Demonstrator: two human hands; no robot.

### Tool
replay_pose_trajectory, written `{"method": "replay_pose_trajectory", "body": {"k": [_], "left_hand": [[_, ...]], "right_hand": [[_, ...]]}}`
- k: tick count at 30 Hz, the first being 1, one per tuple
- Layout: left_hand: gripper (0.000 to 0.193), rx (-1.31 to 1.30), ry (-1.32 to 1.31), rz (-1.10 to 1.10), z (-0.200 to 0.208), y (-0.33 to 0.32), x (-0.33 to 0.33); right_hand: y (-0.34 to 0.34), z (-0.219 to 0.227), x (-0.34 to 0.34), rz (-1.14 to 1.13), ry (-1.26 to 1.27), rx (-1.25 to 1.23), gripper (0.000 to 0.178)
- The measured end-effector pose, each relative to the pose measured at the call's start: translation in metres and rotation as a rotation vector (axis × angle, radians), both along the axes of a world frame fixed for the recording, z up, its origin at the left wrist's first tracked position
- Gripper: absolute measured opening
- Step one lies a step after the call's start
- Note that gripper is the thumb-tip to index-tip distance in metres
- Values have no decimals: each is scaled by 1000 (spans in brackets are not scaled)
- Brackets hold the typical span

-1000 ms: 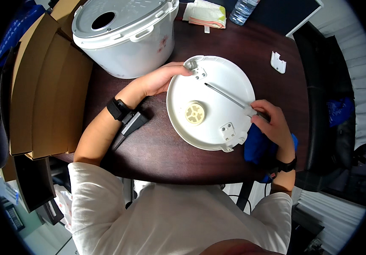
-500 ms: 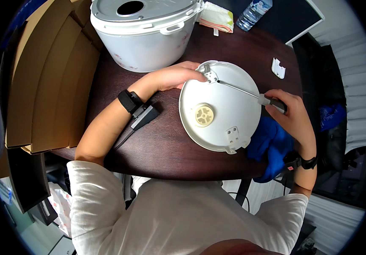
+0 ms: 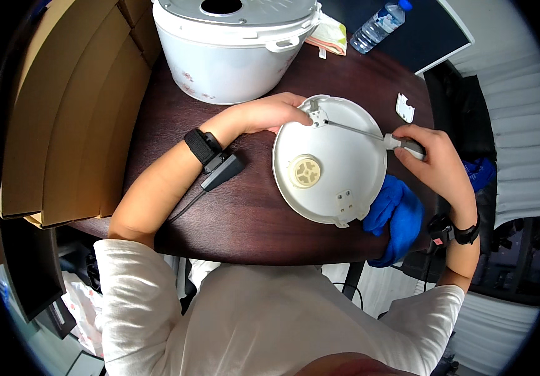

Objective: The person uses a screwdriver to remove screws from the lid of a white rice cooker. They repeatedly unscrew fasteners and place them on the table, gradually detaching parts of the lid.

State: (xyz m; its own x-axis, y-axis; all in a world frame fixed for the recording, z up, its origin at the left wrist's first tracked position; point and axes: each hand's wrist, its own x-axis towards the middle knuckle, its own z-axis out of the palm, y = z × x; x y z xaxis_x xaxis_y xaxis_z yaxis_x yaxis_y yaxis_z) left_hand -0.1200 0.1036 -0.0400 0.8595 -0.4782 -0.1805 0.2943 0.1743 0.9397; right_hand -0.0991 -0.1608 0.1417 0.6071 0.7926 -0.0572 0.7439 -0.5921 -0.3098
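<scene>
A round white plastic lid [image 3: 339,156] lies with its hollow side up on the dark table. Its far left rim is gripped by my left hand [image 3: 279,113], the thumb pressing beside a small bracket [image 3: 318,118] with screw holes. My right hand [image 3: 429,153] is closed round the grey-and-white handle of a screwdriver [image 3: 361,133]. The shaft runs left across the lid, and its tip is at the bracket. Nearer the middle of the lid sits a cream round vent piece [image 3: 305,171]. A second bracket [image 3: 345,200] is by the near right rim.
Behind my left hand stands a white rice cooker body [image 3: 226,62] with a metal top. Cardboard boxes [image 3: 82,125] line the left side. A blue cloth [image 3: 401,219] lies right of the lid. Farther off are a water bottle [image 3: 379,26], a folded towel [image 3: 329,34] and a small white plastic piece [image 3: 405,108].
The view has shifted slightly. The screwdriver tip stays at the bracket, while my right hand has turned a little on the handle. My left hand keeps its hold on the lid.
</scene>
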Motion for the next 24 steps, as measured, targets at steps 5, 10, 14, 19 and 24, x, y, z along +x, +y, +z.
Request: {"method": "replay_pose_trajectory", "body": {"k": [5,10,14,19,24], "left_hand": [[39,36,-3,-8,4,3,-4],[40,60,-16,-17,11,2,-5],[40,41,-4,-6,6,0,-5],[39,32,10,3,4,1,-4],[38,37,21,-1,3,1,-3]], "right_hand": [[12,9,-4,-13,-13,-116,19],[29,25,6,31,-32,-232,18],[52,40,11,84,-102,-344,19],[70,42,14,180,-283,-387,17],[77,45,17,265,-374,-394,18]]}}
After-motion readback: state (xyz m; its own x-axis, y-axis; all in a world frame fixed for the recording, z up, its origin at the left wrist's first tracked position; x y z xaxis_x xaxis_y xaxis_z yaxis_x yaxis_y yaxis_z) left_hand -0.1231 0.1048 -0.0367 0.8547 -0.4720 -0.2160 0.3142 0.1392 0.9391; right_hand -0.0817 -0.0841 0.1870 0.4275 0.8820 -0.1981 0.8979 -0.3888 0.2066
